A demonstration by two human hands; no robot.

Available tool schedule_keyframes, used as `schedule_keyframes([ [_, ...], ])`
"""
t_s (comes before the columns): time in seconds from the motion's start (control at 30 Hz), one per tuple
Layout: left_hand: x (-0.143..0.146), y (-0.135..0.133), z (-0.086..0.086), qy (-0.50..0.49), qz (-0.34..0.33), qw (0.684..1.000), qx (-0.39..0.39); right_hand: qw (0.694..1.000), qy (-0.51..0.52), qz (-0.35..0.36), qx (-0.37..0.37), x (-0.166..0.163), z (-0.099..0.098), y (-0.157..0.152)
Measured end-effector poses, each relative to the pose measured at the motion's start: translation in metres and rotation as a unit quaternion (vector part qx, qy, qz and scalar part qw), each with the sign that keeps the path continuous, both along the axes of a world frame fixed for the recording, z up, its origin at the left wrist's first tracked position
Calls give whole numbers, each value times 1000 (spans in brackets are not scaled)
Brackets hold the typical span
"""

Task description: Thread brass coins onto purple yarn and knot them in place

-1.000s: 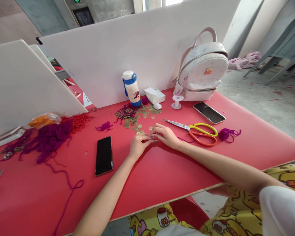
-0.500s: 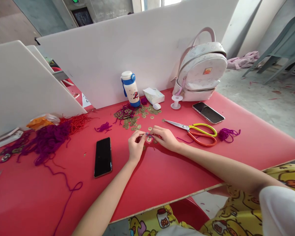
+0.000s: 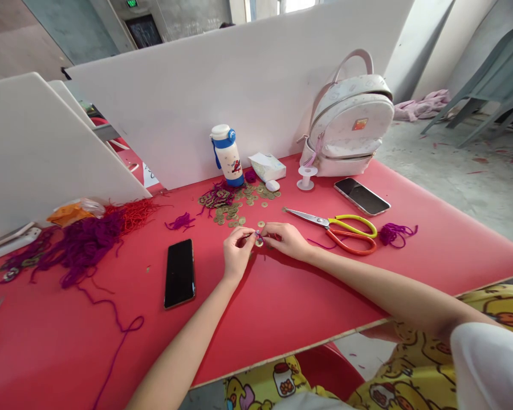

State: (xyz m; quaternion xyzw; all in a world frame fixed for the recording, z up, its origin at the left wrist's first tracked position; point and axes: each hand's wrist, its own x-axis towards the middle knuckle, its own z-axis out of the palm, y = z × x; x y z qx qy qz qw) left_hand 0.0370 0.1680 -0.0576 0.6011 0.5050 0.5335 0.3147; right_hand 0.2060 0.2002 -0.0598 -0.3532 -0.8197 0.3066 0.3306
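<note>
Pinching a coin [image 3: 259, 242] and a bit of purple thread [image 3: 257, 233] narrowly between the fingertips of the left hand [image 3: 236, 254] and the right hand [image 3: 289, 240]. Holding it just above the table [image 3: 282, 307], near the coin pile [image 3: 235, 212]. Having lifted slightly since a second ago, exposing the coin; hardly shifting over the last half second. Leaving the scissors [image 3: 342, 229] on the right and the phone [image 3: 179, 274] on the left untouched.

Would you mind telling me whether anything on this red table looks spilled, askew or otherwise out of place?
Loose coins lie scattered by the bottle, and a purple yarn strand trails from the heap toward the front edge of the table. Nothing looks damaged.
</note>
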Motion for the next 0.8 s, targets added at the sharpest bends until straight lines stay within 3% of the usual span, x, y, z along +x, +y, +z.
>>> schedule_keyframes([
  [0.27, 1, -1, 3, -12, -95, 994, -44, 999, 30, -27, 28, 2, 1, 3],
  [0.47, -1, 3, 0, -48, -153, 986, -36, 996, 88, -16, -5, 0, -3, 5],
  [0.7, 1, 0, 2, -143, -74, 984, -78, 987, 139, 17, -83, -2, -2, 1],
  [0.8, 4, -1, 1, -170, -24, 982, -82, 994, 93, 26, -52, -5, -2, -3],
])
